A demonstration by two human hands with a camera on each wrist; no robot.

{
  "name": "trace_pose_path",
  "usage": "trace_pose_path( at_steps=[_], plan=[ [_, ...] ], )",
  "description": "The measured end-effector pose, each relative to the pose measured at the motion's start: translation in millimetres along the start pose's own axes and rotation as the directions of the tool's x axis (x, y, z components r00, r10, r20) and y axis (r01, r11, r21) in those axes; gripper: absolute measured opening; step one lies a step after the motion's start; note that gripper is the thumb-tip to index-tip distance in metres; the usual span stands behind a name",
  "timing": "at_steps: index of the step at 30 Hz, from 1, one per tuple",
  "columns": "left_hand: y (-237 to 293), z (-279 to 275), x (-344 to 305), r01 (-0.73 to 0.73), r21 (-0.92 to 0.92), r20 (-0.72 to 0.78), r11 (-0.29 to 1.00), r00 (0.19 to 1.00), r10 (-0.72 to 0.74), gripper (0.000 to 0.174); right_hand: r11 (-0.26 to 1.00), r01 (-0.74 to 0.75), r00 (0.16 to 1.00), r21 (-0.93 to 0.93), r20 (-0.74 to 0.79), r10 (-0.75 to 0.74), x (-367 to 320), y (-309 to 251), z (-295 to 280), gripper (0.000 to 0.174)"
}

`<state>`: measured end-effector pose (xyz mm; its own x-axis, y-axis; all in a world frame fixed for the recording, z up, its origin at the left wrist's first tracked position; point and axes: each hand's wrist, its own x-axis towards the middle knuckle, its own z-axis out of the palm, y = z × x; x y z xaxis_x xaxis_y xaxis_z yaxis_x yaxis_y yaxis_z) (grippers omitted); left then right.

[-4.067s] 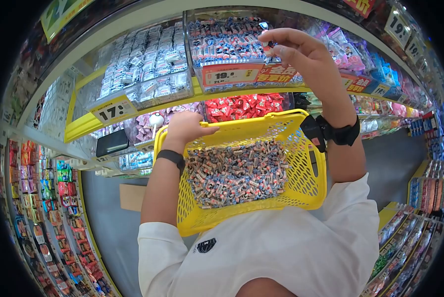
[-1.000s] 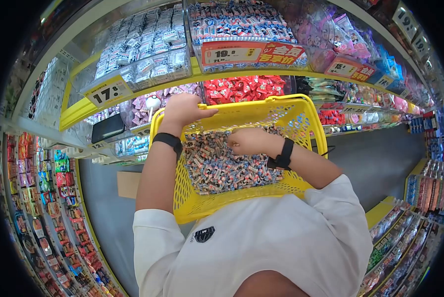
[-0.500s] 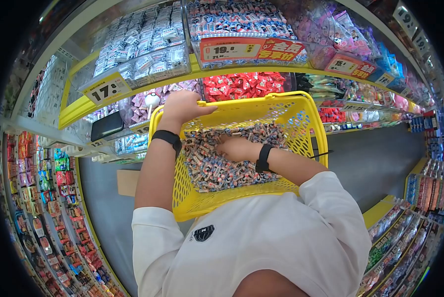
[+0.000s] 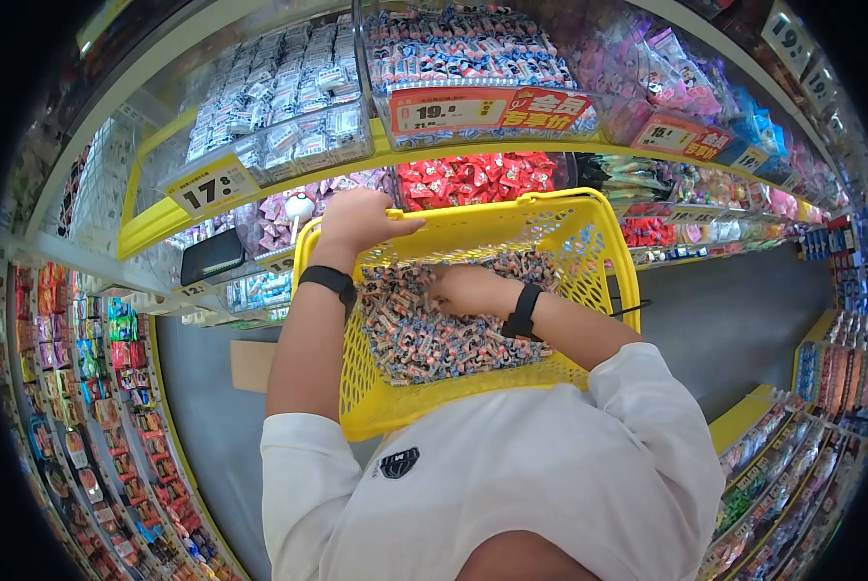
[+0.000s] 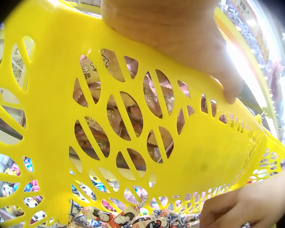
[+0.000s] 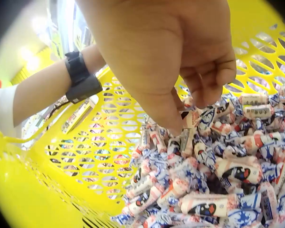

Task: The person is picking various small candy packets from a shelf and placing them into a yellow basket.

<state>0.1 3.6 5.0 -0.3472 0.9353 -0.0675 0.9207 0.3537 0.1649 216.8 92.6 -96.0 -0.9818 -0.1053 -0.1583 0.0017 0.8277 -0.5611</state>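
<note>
A yellow perforated shopping basket (image 4: pixel 632 281) hangs before the body, its bottom covered with a heap of wrapped candies (image 4: pixel 434 344). At its far left rim my left hand (image 4: pixel 356 218) holds on, thumb along the edge; the left wrist view shows the palm over the rim and slotted wall (image 5: pixel 209 156). Inside, my right hand (image 4: pixel 472 290) is down at the heap, fingers curled. In the right wrist view, the thumb and bent fingers pinch a wrapped candy (image 6: pixel 191 118) at the heap's surface. Part of that candy is hidden by the hand.
Clear shelf bins of blue-and-white candies (image 4: pixel 463 58) and silvery packets (image 4: pixel 279 87) stand ahead above the basket. Below is a bin of red-wrapped sweets (image 4: pixel 477 179). A dark phone-like slab (image 4: pixel 213 257) lies at left. A brown box (image 4: pixel 255 365) is on the floor.
My right hand, up at the shelf bin with a candy about four seconds ago, is down in the basket. Lately it has shifted left over the heap. The left hand keeps its hold.
</note>
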Motion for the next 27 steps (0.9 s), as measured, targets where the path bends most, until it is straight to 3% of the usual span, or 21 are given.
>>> trace_pose_path(
  at_steps=[5,8,14,17,20,27],
  plan=[
    [0,1,1,-0.003,0.01,-0.002,1.0,1.0,0.003,0.066,0.993,-0.093,0.994,0.067,0.071,0.089,0,-22,-55,0.025],
    [-1,3,1,-0.016,0.007,-0.027,1.0,0.999,0.017,0.067,0.994,-0.044,0.999,0.099,-0.011,0.045,-5,-29,-82,0.03],
    [-4,8,2,-0.033,0.007,-0.051,0.999,0.998,0.033,0.067,0.922,-0.014,0.971,0.387,-0.214,0.105,-25,-68,-147,0.039],
    [-3,7,1,-0.041,-0.023,-0.065,0.999,0.997,0.04,0.066,0.927,0.011,0.957,0.375,-0.272,0.099,-33,-76,-175,0.031],
    [-2,3,0,-0.026,-0.004,-0.032,1.0,0.999,0.025,0.067,0.956,0.201,0.888,0.215,-0.452,-0.085,-41,-79,-200,0.025],
    [-1,1,0,-0.022,-0.002,-0.022,1.0,1.0,0.022,0.067,0.923,0.197,0.801,0.331,-0.597,0.043,-52,-89,-265,0.014]
  ],
)
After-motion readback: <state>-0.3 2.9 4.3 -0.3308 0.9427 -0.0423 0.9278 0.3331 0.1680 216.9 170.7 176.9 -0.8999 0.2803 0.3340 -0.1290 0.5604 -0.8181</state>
